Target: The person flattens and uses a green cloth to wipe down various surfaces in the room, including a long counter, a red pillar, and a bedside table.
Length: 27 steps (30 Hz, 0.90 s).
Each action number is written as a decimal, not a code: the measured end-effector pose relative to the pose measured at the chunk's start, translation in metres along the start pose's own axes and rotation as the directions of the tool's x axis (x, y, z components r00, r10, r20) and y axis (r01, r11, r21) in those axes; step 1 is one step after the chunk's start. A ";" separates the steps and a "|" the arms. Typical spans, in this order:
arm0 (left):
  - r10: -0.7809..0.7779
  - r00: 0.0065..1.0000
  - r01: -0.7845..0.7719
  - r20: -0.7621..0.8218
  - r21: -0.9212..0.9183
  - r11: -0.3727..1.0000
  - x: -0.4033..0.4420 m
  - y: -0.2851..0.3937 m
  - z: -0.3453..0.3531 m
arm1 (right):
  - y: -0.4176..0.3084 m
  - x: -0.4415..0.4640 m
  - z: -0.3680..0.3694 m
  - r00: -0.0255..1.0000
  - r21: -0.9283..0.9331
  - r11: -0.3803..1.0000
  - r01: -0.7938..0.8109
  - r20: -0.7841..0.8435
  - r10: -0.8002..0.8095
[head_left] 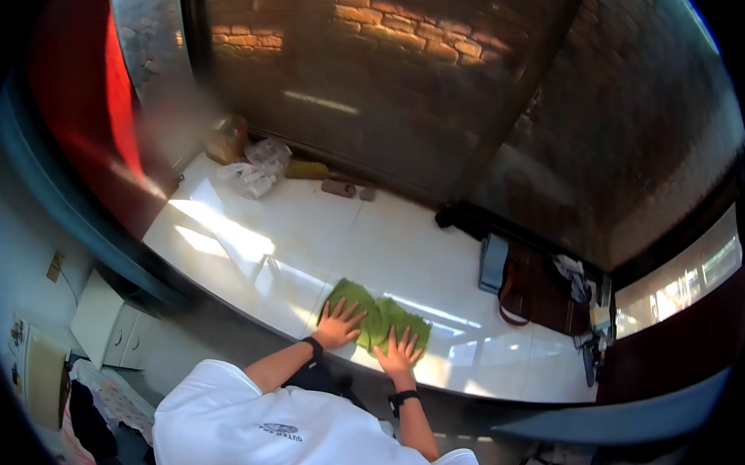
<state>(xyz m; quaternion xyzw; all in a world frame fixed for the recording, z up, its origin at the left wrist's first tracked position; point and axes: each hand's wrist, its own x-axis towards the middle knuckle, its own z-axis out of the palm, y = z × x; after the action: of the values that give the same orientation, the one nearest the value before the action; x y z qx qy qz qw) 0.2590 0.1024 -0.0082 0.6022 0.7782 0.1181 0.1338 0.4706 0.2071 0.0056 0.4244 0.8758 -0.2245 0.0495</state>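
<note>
A green cloth (382, 313) lies spread, with some wrinkles, on a glossy white tiled ledge (340, 242), close to its near edge. On the cloth's left part rests my left hand (340, 324), flat with its fingers spread. My right hand (399, 354) presses on the lower right part, its fingers apart too. Neither hand grips the cloth. Dark bands circle both wrists.
Clear plastic bags (257, 167), a yellow-green item (306, 169) and a brown block (338, 188) line the window side. To the right stand a blue box (493, 262) and a brown bag (550, 291). A red curtain (84, 95) hangs left.
</note>
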 end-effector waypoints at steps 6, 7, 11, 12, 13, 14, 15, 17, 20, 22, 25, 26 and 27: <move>-0.029 0.996 0.028 -0.085 -0.013 1.000 -0.013 0.008 0.001 | -0.034 -0.029 0.029 0.996 -0.127 0.988 0.088 -0.021 -0.091; 0.026 0.977 -0.027 -0.212 -0.004 1.000 -0.026 0.006 0.011 | -0.029 -0.039 0.030 0.993 -0.176 0.977 0.121 0.007 -0.121; -0.010 1.000 0.010 0.009 0.003 1.000 -0.070 0.019 -0.023 | 0.005 -0.063 0.007 0.985 -0.172 0.971 0.165 0.087 -0.151; 0.001 1.000 -0.001 -0.004 -0.002 1.000 -0.072 0.016 -0.020 | 0.015 -0.058 0.005 0.987 -0.170 0.973 0.158 0.059 -0.150; -0.012 1.000 0.013 0.022 -0.026 1.000 -0.069 0.014 -0.018 | 0.020 -0.052 0.005 0.989 -0.175 0.973 0.149 0.020 -0.148; -0.004 1.000 0.005 0.027 -0.027 1.000 -0.062 0.012 -0.017 | 0.017 -0.042 0.001 0.997 -0.149 0.986 0.075 0.033 -0.071; 0.002 1.000 -0.001 0.025 -0.029 1.000 -0.053 0.010 -0.016 | 0.014 -0.030 -0.005 0.999 -0.128 0.992 0.002 0.044 0.003; 0.021 1.000 -0.021 -0.002 -0.027 0.999 -0.030 0.000 -0.010 | -0.003 -0.005 -0.010 0.989 -0.097 0.984 -0.148 0.005 0.149; 0.030 0.999 -0.031 -0.045 -0.011 0.999 -0.011 -0.001 -0.005 | -0.019 0.009 0.005 0.967 -0.051 0.972 -0.227 -0.133 0.219; 0.036 0.997 -0.035 -0.064 0.018 0.999 -0.011 0.000 -0.008 | -0.025 -0.004 0.012 0.974 -0.029 0.983 -0.182 -0.143 0.177; 0.060 0.989 -0.057 -0.132 0.025 0.998 -0.033 0.007 -0.013 | -0.024 -0.035 0.014 0.983 -0.023 0.994 -0.107 -0.154 0.103; 0.058 0.995 -0.054 -0.085 0.044 0.998 -0.044 0.011 -0.017 | -0.017 -0.045 0.014 0.989 -0.044 0.997 -0.062 -0.137 0.055; 0.062 0.994 -0.059 -0.089 0.043 0.997 -0.055 0.014 -0.019 | -0.010 -0.056 0.012 0.993 -0.065 0.998 -0.012 -0.117 0.004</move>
<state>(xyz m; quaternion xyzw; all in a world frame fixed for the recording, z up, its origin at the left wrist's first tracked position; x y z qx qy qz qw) 0.2787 0.0520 0.0182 0.6220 0.7671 0.1335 0.0826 0.4971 0.1565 0.0138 0.4383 0.8825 -0.1701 0.0130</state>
